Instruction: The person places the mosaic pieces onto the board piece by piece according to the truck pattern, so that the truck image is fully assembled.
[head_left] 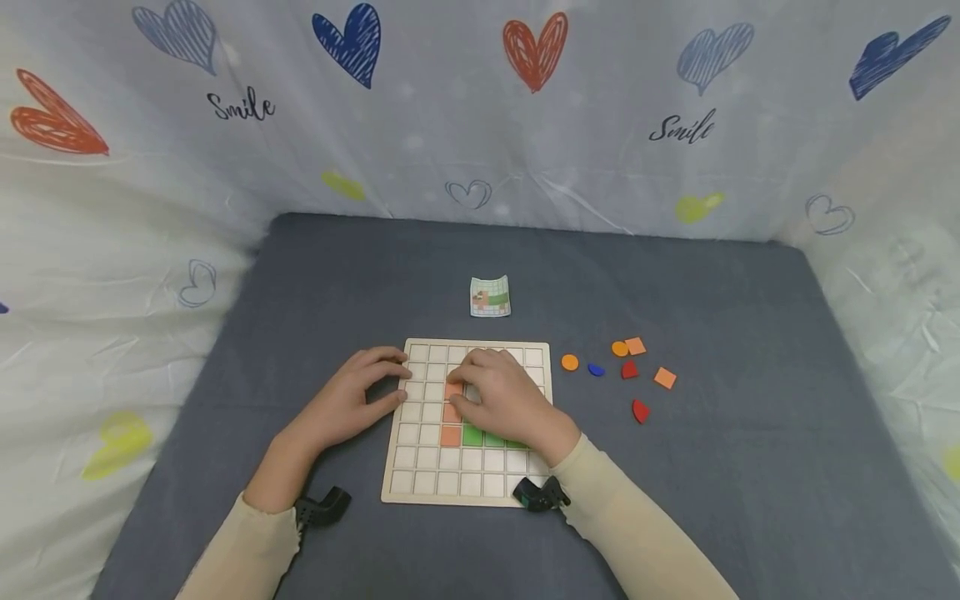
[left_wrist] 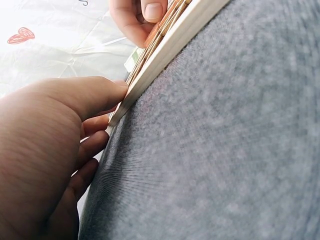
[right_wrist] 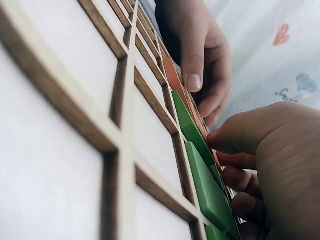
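Observation:
A wooden grid board (head_left: 412, 492) lies on the table. My left hand (head_left: 337, 400) rests at its left edge, thumb and fingertips touching the rim. My right hand (head_left: 502, 396) is over the middle of the board, thumb and index finger on opposite sides of an orange square tile (head_left: 453, 389), which they pinch at its cell. More orange tiles (head_left: 451, 436) continue down that column. Green tiles (right_wrist: 202, 187) fill cells of a row to the right, partly hidden under the right hand; one sits tilted above the frame in the right wrist view.
Behind the board lies a small pattern card (head_left: 490, 297). To the right are scattered loose orange circles (head_left: 570, 362), orange squares (head_left: 665, 377), red wedge pieces (head_left: 641, 411) and a blue half-round piece (head_left: 596, 370). A white curtain (head_left: 450, 125) printed with hearts surrounds the table.

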